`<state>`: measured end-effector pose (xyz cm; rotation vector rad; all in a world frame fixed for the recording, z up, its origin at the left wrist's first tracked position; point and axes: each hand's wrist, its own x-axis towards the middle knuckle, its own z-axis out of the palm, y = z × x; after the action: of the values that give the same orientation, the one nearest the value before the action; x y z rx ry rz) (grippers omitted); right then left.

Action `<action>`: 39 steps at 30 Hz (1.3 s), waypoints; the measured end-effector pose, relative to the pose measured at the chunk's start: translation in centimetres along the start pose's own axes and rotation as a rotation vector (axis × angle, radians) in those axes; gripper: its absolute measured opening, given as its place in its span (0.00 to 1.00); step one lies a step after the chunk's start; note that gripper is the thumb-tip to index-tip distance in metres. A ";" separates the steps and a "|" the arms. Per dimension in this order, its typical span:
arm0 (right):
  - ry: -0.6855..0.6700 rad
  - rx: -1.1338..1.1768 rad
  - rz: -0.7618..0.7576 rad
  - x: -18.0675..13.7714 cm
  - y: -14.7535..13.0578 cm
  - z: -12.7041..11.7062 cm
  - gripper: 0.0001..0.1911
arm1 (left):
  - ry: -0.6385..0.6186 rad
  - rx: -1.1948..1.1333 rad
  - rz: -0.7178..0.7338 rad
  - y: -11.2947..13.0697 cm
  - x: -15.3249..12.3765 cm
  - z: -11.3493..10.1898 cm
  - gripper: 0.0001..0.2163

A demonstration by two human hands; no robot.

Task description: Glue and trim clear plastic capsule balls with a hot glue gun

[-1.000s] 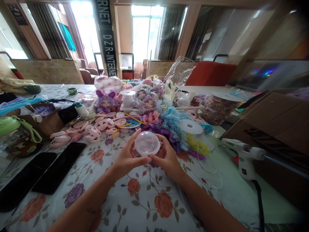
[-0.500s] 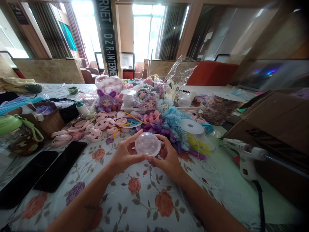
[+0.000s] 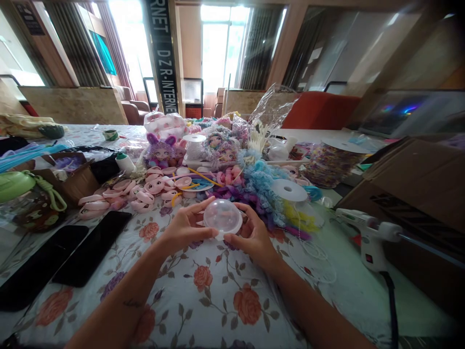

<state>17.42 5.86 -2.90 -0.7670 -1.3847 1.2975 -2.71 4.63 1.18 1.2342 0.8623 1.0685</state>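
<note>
A clear, round plastic dome [image 3: 223, 216] with a rim is held between both hands, above the flowered tablecloth [image 3: 203, 300]. My left hand [image 3: 189, 225] grips its left side, thumb along the near edge and index finger reaching to the far side. My right hand [image 3: 252, 235] holds the right side, its thumb on the near rim and the other fingers partly hidden behind. The two thumbs sit a little apart at the front. Just beyond the hands lie pink doll face pieces [image 3: 154, 185] and blue curly yarn [image 3: 259, 186].
A glue gun [image 3: 366, 237] and a cardboard box [image 3: 410, 189] are at the right. Two dark phone-like slabs lie left, the nearer one a black phone [image 3: 92, 249]. Farther back are a purple furry doll [image 3: 160, 151], a white spool [image 3: 288, 190] and a green-lidded jar [image 3: 29, 198].
The thumbs have moved slightly apart at the near rim of the dome. Both hands still hold it in nearly the same place.
</note>
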 end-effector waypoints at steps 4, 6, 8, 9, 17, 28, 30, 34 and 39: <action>-0.007 0.026 0.010 0.0 0.0 0.0 0.39 | 0.003 0.009 0.009 0.0 0.1 -0.1 0.39; -0.005 0.039 0.011 0.0 0.0 0.0 0.39 | 0.007 0.015 0.016 0.0 0.1 -0.1 0.38; -0.007 0.047 0.012 0.0 0.0 0.0 0.39 | 0.013 0.015 0.020 0.1 0.1 -0.1 0.38; -0.007 0.050 0.011 0.0 0.0 0.0 0.39 | 0.014 0.013 0.021 0.1 0.1 -0.1 0.38; -0.017 0.065 0.020 0.0 -0.2 0.1 0.40 | 0.092 -0.014 0.057 0.0 -0.1 0.7 0.40; -0.039 0.083 0.007 0.0 0.1 0.1 0.40 | 0.105 0.024 0.132 -0.1 -0.3 1.4 0.34; -0.039 0.078 0.004 0.1 0.1 0.1 0.41 | 0.116 0.061 0.131 -0.1 -0.3 1.5 0.34; -0.018 0.064 0.005 0.1 0.1 0.2 0.42 | 0.153 0.181 0.162 -0.2 -0.3 1.5 0.35; -0.035 0.059 -0.004 0.0 -0.2 0.2 0.41 | 0.160 0.282 0.212 -0.4 -0.4 1.4 0.34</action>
<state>17.23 5.76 -2.70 -0.7044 -1.3691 1.3482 -1.50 3.83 0.99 1.5161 1.0482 1.2584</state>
